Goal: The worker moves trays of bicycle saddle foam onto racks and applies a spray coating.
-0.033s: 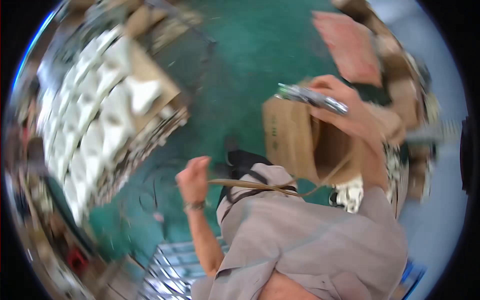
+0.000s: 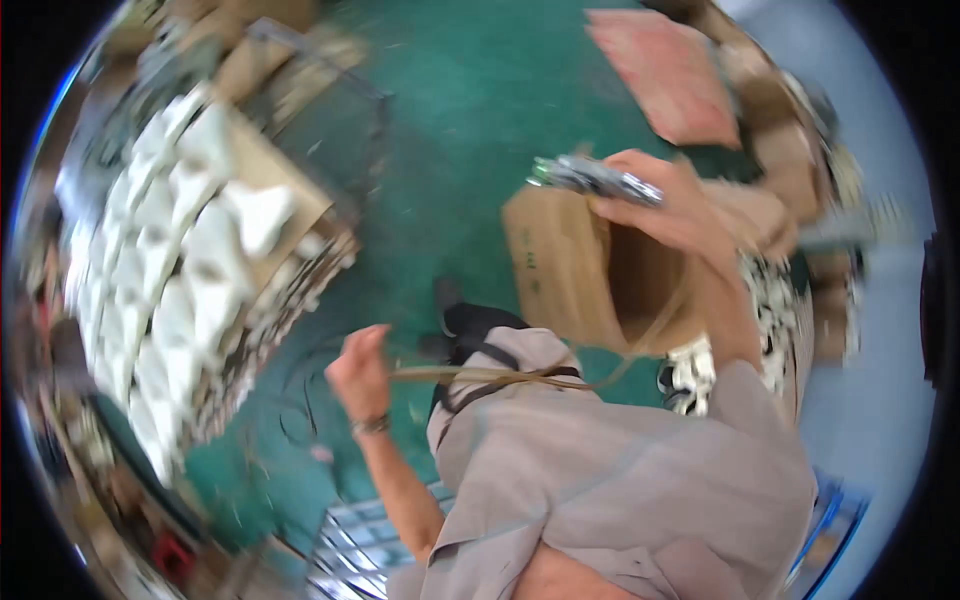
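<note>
Overhead, right hand (image 2: 665,205) grips a bundle of shiny metal pieces (image 2: 595,178) above the open brown cardboard box (image 2: 575,270), poised over its mouth. Left hand (image 2: 360,372) pinches a tan strap (image 2: 480,375), drawn taut.

Even, bright lighting is observed — no hard shadows, no glare. Motion blur is noted throughout, heaviest at the left rim — edges are strongly bent by fisheye distortion.

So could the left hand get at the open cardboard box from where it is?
Probably yes. The left hand is raised, pulling a strap that runs toward the box; nothing stands between them. The right hand is already at its rim, holding a shiny bundle.
</note>
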Available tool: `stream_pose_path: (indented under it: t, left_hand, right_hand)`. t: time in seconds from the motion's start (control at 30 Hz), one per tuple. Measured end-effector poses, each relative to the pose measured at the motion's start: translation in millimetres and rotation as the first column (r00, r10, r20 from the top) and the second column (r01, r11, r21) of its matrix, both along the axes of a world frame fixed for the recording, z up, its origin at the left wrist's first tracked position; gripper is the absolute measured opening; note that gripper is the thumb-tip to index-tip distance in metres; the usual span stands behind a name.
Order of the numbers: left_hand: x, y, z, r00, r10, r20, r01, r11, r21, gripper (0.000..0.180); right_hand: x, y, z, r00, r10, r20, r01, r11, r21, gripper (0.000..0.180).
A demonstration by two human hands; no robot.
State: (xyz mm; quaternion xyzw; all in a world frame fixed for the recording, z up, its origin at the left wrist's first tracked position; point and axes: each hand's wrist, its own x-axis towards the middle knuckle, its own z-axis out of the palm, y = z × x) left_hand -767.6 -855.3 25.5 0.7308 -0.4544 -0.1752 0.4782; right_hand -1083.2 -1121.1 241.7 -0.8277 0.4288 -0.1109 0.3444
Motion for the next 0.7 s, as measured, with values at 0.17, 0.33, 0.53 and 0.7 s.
stream_pose_path:
  t: [0.17, 0.33, 0.53, 0.7]
  left_hand:
    - [9.7, -11.0, 34.1, 0.994, -0.057, -0.098, 0.069, 0.989, 0.128, 0.021]
    - [-11.1, -51.9, 12.6, 0.962, -0.169, 0.215, 0.151, 0.984, 0.098, 0.033]
    - [-30.7, -87.3, 3.2, 0.976, -0.216, -0.008, 0.216, 0.976, 0.013, 0.035]
    - [-87.1, -137.2, -60.7, 0.884, -0.461, 0.073, 0.463, 0.886, -0.019, 0.035]
  right_hand:
    - [-154.8, -35.7, -112.2, 0.88, -0.446, -0.162, 0.473, 0.856, 0.211, 0.052]
    - [-299.4, -29.6, -181.8, 0.858, -0.49, 0.155, 0.202, 0.599, 0.775, 0.032]
    - [-394.5, -52.2, -321.3, 0.046, -0.927, -0.371, 0.116, -0.364, 0.924, 0.015]
    - [-416.1, -75.8, -371.8, -0.637, -0.771, 0.009, 0.284, -0.224, 0.932, 0.015]
